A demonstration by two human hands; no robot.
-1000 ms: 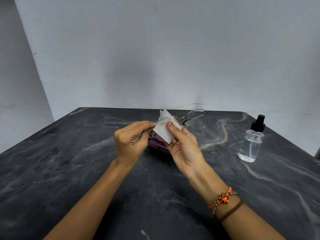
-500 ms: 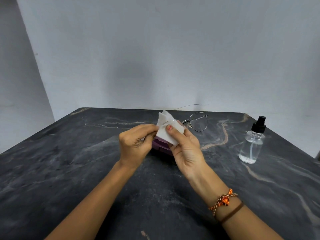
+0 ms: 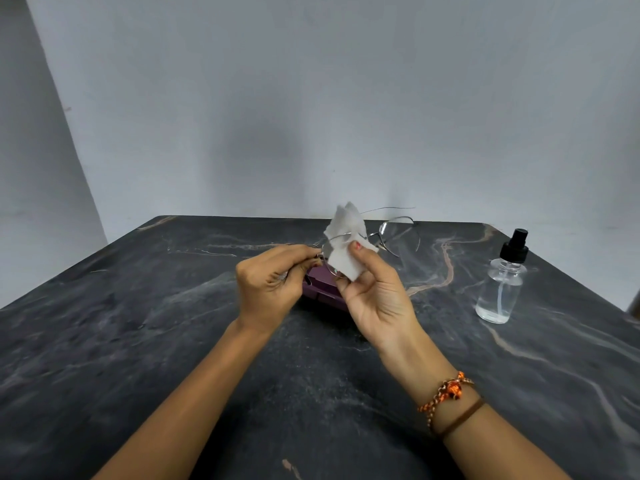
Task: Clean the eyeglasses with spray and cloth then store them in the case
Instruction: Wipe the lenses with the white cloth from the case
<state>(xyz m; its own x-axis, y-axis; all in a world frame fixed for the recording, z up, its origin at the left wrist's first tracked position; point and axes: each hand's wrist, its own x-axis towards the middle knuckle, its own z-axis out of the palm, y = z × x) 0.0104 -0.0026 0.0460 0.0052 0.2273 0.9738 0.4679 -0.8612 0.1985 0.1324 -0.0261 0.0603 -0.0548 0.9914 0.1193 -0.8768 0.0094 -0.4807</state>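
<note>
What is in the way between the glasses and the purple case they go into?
Nothing lies between them, but both hands are low in front of the case and hide most of it. The left hand holds the glasses just above it, and the right hand presses the cloth on one lens. Whether the case is open cannot be seen.

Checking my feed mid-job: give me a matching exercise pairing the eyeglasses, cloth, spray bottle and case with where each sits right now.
Things:
1. eyeglasses
2. cloth
3. spray bottle
4. case

Places:
A. standing alone on the table, off to the right
B. lying on the table, partly hidden behind both hands
C. pinched against one lens by the right hand
D. held up off the table, left hand at one end of the frame

Pairs: 1-D, 2-C, 3-A, 4-B
</note>
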